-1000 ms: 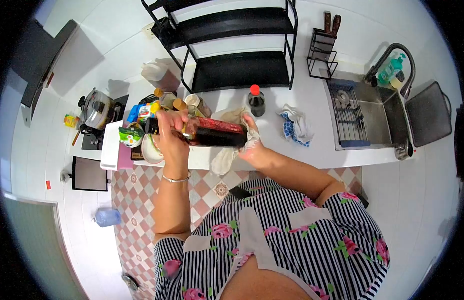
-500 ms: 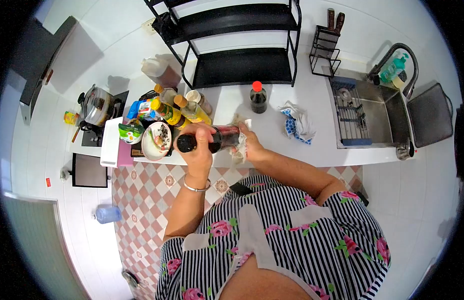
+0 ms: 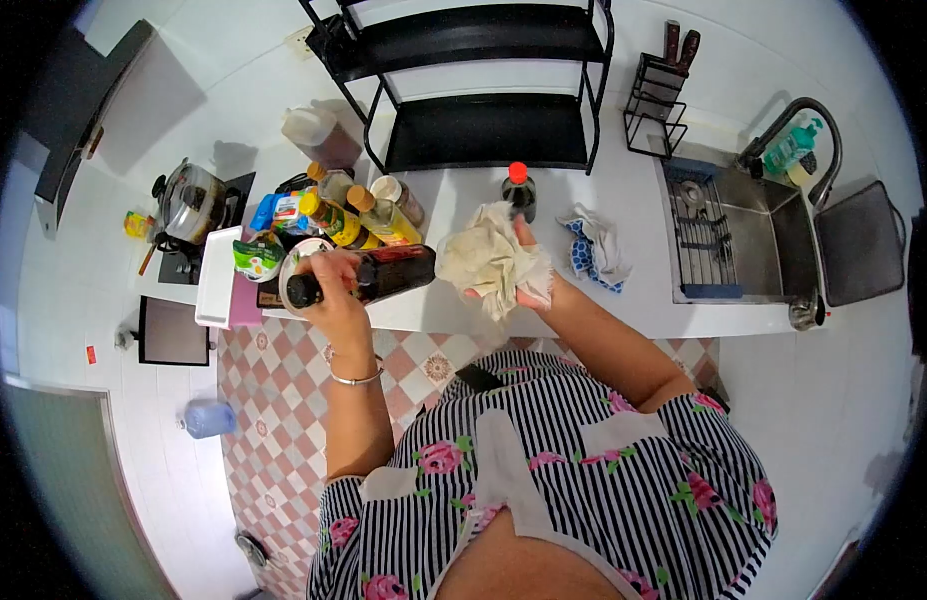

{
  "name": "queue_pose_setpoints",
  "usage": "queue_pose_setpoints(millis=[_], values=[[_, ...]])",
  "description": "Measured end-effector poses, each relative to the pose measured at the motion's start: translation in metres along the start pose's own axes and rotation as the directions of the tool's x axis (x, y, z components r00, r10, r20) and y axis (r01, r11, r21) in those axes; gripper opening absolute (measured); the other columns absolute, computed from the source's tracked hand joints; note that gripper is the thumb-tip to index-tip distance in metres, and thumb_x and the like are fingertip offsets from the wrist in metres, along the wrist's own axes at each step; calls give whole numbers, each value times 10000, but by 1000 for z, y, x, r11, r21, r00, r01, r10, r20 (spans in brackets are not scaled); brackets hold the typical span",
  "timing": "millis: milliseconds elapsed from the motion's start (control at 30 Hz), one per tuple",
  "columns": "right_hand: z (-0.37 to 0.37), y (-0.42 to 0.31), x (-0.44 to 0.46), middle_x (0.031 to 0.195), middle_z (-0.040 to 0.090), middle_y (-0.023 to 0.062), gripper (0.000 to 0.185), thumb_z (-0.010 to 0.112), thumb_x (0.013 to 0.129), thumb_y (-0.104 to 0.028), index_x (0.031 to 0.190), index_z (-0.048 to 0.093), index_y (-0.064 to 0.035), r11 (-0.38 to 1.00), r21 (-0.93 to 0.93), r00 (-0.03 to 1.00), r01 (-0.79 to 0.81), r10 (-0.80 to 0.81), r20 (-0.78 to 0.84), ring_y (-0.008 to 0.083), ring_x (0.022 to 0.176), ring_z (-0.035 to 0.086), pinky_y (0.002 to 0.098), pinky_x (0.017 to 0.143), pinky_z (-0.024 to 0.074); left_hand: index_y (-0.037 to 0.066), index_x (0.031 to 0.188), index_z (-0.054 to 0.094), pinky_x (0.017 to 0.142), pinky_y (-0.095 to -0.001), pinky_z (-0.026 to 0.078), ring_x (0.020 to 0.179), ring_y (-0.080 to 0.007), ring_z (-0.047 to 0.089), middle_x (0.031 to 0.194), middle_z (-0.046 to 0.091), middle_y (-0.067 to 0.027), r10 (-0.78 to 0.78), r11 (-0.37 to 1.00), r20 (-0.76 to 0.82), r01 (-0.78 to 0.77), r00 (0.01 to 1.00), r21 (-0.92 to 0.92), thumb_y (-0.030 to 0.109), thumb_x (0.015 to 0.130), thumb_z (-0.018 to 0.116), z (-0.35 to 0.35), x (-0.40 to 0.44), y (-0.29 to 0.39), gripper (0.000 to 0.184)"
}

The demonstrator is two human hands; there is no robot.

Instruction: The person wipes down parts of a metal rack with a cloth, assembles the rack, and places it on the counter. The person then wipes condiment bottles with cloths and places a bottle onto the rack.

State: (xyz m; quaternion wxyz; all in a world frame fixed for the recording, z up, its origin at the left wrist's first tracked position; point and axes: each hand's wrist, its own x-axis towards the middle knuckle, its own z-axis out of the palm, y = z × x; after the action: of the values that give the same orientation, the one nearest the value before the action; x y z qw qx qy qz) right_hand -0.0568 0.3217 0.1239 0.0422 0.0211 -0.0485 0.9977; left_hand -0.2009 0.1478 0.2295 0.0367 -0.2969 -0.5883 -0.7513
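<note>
My left hand (image 3: 333, 290) is wrapped round the neck end of a dark glass bottle (image 3: 398, 272) with a black cap, tilted nearly flat above the counter edge. In my right hand (image 3: 531, 270) lies a crumpled cream cloth (image 3: 491, 258), spread over the palm and apart from the bottle's base. Behind the cloth, a small dark bottle with a red cap (image 3: 519, 185) stands on the counter. To its right rests a bunched blue-and-white cloth (image 3: 595, 248). My left hand and the bottle partly hide a white bowl (image 3: 288, 268).
Several yellow-capped bottles (image 3: 388, 222) and packets crowd the counter's left side. A black two-tier rack (image 3: 488, 132) stands at the back. On the right are a knife holder (image 3: 655, 105) and a sink (image 3: 758, 250); a pot (image 3: 191, 205) sits on the stove at left.
The dark bottle has moved left, out of the cloth that was around its base. My right hand has turned up, and the cloth now shows spread out in it.
</note>
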Motion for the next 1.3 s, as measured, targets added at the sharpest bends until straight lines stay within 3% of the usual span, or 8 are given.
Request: queue_pose_setpoints(millis=[200, 300, 433, 533, 567, 800, 1067, 1300], values=[[13, 17, -2, 1204, 546, 146, 481, 546, 907, -341, 1299, 437, -85, 849, -524, 995, 67, -96, -28, 264, 1089, 551, 398, 897, 478, 45, 738, 438, 542, -239, 389, 583, -111, 481, 619, 483, -25, -100, 995, 25, 99, 995, 18, 245, 977, 464, 20, -12, 5, 313], [38, 57, 4, 1195, 520, 161, 694, 662, 796, -285, 1359, 324, -61, -553, -825, 869, 114, -347, 353, 304, 1083, 534, 436, 906, 432, 33, 728, 455, 567, -249, 403, 595, -118, 493, 628, 507, -32, -186, 981, 80, 189, 979, -33, 200, 955, 512, 35, -25, 7, 289], [50, 35, 11, 1153, 548, 131, 560, 668, 791, -254, 1265, 438, -63, -457, -864, 903, 211, -247, 351, 267, 1049, 555, 405, 891, 442, 32, 717, 456, 595, -265, 417, 616, -131, 513, 623, 495, -33, -170, 985, 178, 167, 969, 34, 195, 944, 533, 38, -25, 11, 290], [16, 20, 25, 1106, 569, 87, 414, 625, 837, -225, 1196, 499, -61, 308, -951, 982, -17, -175, -74, 202, 1008, 560, 371, 860, 459, 37, 717, 460, 578, -256, 401, 614, -129, 508, 623, 490, -30, -193, 976, 186, 208, 963, -68, 220, 952, 517, 35, -25, 8, 304], [-54, 16, 50, 1086, 574, 55, 358, 580, 885, -209, 1206, 508, -69, 202, -951, 957, 233, -221, 187, 156, 999, 544, 341, 837, 465, 39, 719, 463, 570, -253, 393, 612, -127, 505, 625, 491, -30, -184, 970, 192, 209, 964, -123, 230, 955, 512, 36, -25, 8, 307], [-1, -38, 12, 1164, 583, 103, 453, 555, 899, -317, 1257, 496, -45, 790, -606, 831, 98, -400, -387, 223, 1014, 591, 353, 862, 498, 42, 694, 467, 548, -270, 407, 575, -139, 500, 610, 502, -37, -203, 975, 162, 214, 966, -57, 230, 948, 524, 36, -33, -27, 322], [-76, -31, 2, 1114, 609, 131, 507, 586, 876, -349, 1260, 487, -33, 946, -320, 993, 60, -89, -76, 242, 964, 628, 335, 799, 546, 24, 673, 513, 553, -258, 415, 588, -94, 501, 627, 547, -10, -200, 978, 149, 188, 968, 92, 144, 889, 603, 50, -62, -115, 264], [-93, 26, 42, 1038, 608, 111, 508, 701, 804, -197, 1226, 475, -27, 285, -952, 594, 107, -787, -169, 179, 889, 604, 286, 751, 492, 19, 617, 522, 500, -248, 361, 533, -72, 416, 549, 485, 6, -227, 966, 83, 214, 970, 144, 148, 843, 662, 62, -72, -126, 295]])
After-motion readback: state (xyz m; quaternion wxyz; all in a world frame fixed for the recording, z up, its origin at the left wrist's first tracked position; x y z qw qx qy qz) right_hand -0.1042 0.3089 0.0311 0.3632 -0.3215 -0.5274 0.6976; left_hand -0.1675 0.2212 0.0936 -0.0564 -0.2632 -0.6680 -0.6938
